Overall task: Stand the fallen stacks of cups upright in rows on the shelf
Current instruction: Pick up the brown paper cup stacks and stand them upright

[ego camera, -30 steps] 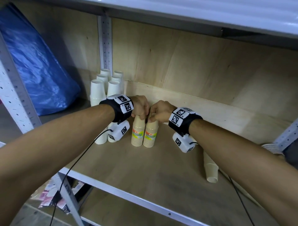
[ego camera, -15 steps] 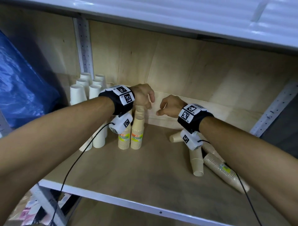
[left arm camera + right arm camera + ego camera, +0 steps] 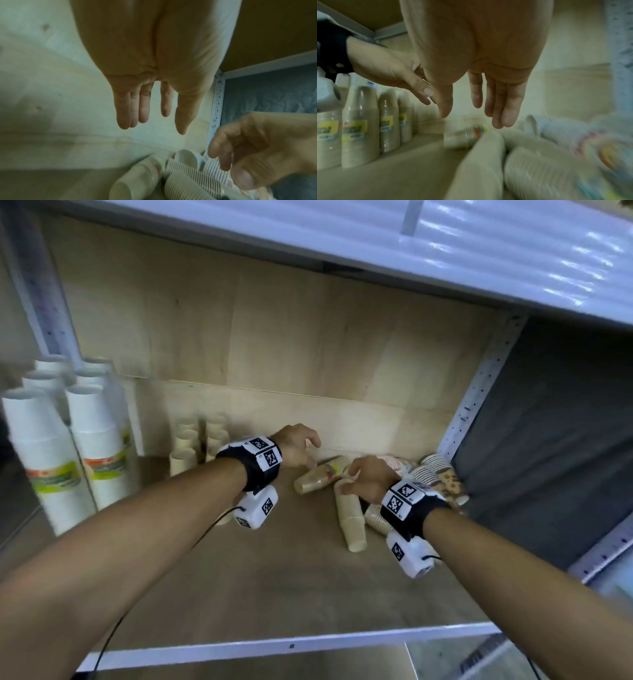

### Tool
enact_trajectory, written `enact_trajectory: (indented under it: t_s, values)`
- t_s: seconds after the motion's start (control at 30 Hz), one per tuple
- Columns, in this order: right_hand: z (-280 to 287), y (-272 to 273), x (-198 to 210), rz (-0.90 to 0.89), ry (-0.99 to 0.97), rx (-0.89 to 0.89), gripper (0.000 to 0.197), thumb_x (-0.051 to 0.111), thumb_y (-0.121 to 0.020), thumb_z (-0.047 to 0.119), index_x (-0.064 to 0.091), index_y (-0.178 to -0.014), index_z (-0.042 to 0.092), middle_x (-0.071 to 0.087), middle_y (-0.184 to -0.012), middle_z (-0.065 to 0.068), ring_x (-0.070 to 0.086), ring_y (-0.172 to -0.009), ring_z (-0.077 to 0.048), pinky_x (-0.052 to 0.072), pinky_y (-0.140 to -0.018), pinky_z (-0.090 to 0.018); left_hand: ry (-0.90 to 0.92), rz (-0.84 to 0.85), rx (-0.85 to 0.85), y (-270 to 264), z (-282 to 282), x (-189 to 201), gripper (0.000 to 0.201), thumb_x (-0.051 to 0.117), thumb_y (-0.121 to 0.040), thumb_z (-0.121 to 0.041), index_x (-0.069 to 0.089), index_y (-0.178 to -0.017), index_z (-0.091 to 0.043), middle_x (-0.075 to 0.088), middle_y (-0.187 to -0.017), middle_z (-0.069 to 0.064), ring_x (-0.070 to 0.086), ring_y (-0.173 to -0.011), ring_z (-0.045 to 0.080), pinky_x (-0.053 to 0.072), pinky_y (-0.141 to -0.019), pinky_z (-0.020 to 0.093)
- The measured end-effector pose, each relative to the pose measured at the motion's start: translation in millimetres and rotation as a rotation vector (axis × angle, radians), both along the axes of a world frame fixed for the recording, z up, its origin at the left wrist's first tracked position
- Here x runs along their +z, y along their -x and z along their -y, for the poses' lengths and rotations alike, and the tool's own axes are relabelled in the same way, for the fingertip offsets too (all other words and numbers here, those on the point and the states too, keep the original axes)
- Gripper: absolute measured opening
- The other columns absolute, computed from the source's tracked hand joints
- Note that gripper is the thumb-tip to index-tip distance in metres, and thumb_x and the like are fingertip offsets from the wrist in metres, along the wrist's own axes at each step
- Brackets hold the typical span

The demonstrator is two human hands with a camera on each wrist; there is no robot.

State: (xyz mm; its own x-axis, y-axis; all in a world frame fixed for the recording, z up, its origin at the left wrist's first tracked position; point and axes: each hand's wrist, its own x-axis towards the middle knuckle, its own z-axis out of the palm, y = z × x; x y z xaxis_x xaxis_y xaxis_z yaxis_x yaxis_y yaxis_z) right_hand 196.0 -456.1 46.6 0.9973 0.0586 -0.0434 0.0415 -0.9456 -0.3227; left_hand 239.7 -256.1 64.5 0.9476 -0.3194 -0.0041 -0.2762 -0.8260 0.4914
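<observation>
Both hands are out over the shelf (image 3: 239,594) above a heap of fallen cup stacks (image 3: 394,491) that lies against the right rear post (image 3: 476,392). The left hand (image 3: 294,445) hovers left of the heap with its grip wide, fingers straight and lightly spread, holding nothing; the left wrist view shows the palm clear of everything. The right hand (image 3: 368,477) hangs directly over the heap, its grip also wide and empty, fingers straight in its own wrist view, loosely bent in the other two, above the cups without touching them as far as the blur allows. In the heap, one tan stack (image 3: 322,474) lies on its side pointing left from the post, a second tan stack (image 3: 351,515) lies with its mouth toward the front edge of the shelf, and ribbed and patterned stacks (image 3: 435,474) lie tumbled right beside the post. Well left of the post, tan stacks (image 3: 185,450) stand upright in rows near the back wall, and farther left again tall white stacks (image 3: 92,436) stand upright in rows.
</observation>
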Motion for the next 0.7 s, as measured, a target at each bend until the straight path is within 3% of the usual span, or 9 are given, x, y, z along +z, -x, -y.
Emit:
enact_trajectory:
  t_s: [0.07, 0.17, 0.23, 0.37, 0.5, 0.6, 0.7]
  values:
    - [9.7, 8.0, -17.5, -0.036, -0.018, -0.045, 0.048, 0.075, -0.067, 0.054, 0.060, -0.099, 0.020, 0.058, -0.103, -0.003, 0.058, -0.094, -0.023, 0.044, -0.067, -0.030, 0.026, -0.031, 0.007, -3.8, 7.6, -18.3, 0.050, 0.075, -0.082, -0.024, 0.057, -0.129, -0.026, 0.050, -0.132, 0.001, 0.053, -0.119, 0.020, 0.043, -0.092, 0.028]
    - [20.0, 17.9, -38.7, -0.064, -0.035, -0.067, 0.044, 0.070, -0.064, 0.059, 0.060, -0.088, 0.023, 0.060, -0.084, 0.006, 0.059, -0.083, -0.019, 0.047, -0.065, -0.031, 0.078, -0.066, 0.030, -12.5, 16.8, -42.4, 0.051, 0.077, -0.080, -0.020, 0.058, -0.126, -0.027, 0.053, -0.129, 0.001, 0.054, -0.114, 0.021, 0.047, -0.092, 0.030]
    - [21.2, 24.7, -47.1, -0.072, -0.074, -0.079, 0.045, 0.070, -0.062, 0.059, 0.062, -0.092, 0.026, 0.060, -0.083, 0.008, 0.059, -0.081, -0.015, 0.047, -0.065, -0.030, 0.096, -0.064, 0.031, -15.7, 19.1, -53.4, 0.054, 0.078, -0.077, -0.019, 0.058, -0.127, -0.025, 0.057, -0.128, 0.002, 0.056, -0.113, 0.022, 0.048, -0.092, 0.031]
    - [15.7, 31.9, -57.4, -0.057, -0.109, -0.141, 0.053, 0.075, -0.062, 0.053, 0.062, -0.102, 0.021, 0.064, -0.091, 0.003, 0.061, -0.086, -0.018, 0.050, -0.072, -0.032, 0.089, -0.043, 0.028, -23.1, 22.7, -70.5, 0.063, 0.079, -0.075, -0.023, 0.055, -0.133, -0.019, 0.061, -0.128, 0.004, 0.058, -0.113, 0.023, 0.048, -0.092, 0.031]
    - [8.2, 34.5, -68.5, -0.017, -0.082, -0.181, 0.069, 0.078, -0.064, 0.053, 0.055, -0.119, 0.017, 0.060, -0.113, -0.004, 0.059, -0.103, -0.024, 0.046, -0.079, -0.030, 0.080, -0.036, 0.052, -29.4, 26.0, -86.3, 0.072, 0.081, -0.074, -0.026, 0.049, -0.138, -0.021, 0.057, -0.133, 0.001, 0.057, -0.115, 0.022, 0.047, -0.096, 0.033]
    - [4.1, 35.9, -77.5, -0.032, -0.070, -0.193, 0.078, 0.079, -0.068, 0.048, 0.044, -0.131, 0.017, 0.048, -0.126, -0.008, 0.057, -0.109, -0.028, 0.047, -0.090, -0.034, 0.093, -0.017, 0.070, -32.2, 29.4, -95.5, 0.069, 0.082, -0.074, -0.021, 0.052, -0.136, -0.021, 0.061, -0.129, 0.001, 0.060, -0.109, 0.022, 0.047, -0.090, 0.030]
    - [2.2, 35.5, -81.2, -0.023, -0.060, -0.193, 0.078, 0.079, -0.070, 0.045, 0.040, -0.133, 0.017, 0.044, -0.129, -0.010, 0.058, -0.109, -0.031, 0.049, -0.094, -0.038, 0.071, -0.010, 0.062, -35.5, 29.4, -104.3, 0.067, 0.081, -0.074, -0.017, 0.051, -0.134, -0.022, 0.061, -0.127, 0.002, 0.060, -0.106, 0.023, 0.045, -0.083, 0.026]
